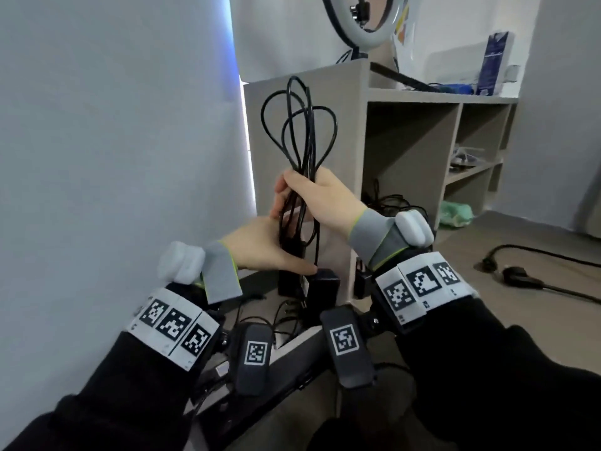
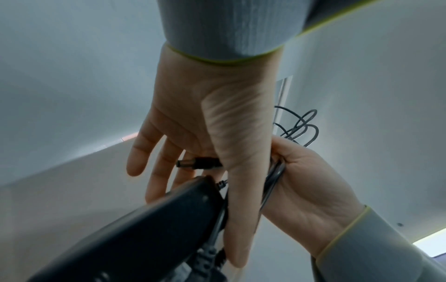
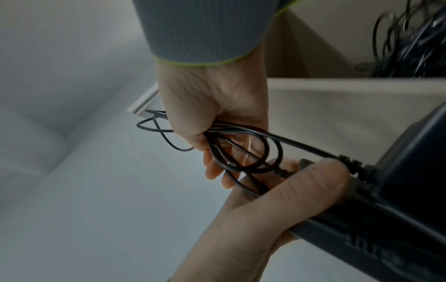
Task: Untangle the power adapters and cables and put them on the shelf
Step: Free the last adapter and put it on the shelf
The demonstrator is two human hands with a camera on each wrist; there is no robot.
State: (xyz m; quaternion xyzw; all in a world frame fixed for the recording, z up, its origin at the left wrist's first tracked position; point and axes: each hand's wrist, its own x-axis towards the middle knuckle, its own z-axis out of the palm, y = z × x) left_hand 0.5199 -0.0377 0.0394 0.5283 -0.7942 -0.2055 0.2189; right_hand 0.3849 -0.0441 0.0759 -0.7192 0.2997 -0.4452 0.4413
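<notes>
My right hand (image 1: pixel 322 196) grips a bundle of black cable loops (image 1: pixel 299 125) that stand up in front of the grey shelf (image 1: pixel 409 96). In the right wrist view the right hand (image 3: pixel 212 106) is a fist round those loops (image 3: pixel 243 148). Just below, my left hand (image 1: pixel 260 252) holds a black power adapter (image 1: pixel 289 275), thumb pressed along it. The left wrist view shows the adapter (image 2: pixel 144 229) against the left hand (image 2: pixel 193 118), whose fingers are nearly straight, and a barrel plug (image 2: pixel 198 164) lying across them. The cable runs from the adapter (image 3: pixel 386 219) into the loops.
A second black adapter (image 1: pixel 323 283) sits by the shelf's foot, with thin cables (image 1: pixel 286 315) on the floor. More tangled cables (image 1: pixel 390 203) lie in the lower left compartment. A black lead (image 1: pixel 520 278) crosses the floor at right. A wall (image 1: pixel 113 141) stands close on the left.
</notes>
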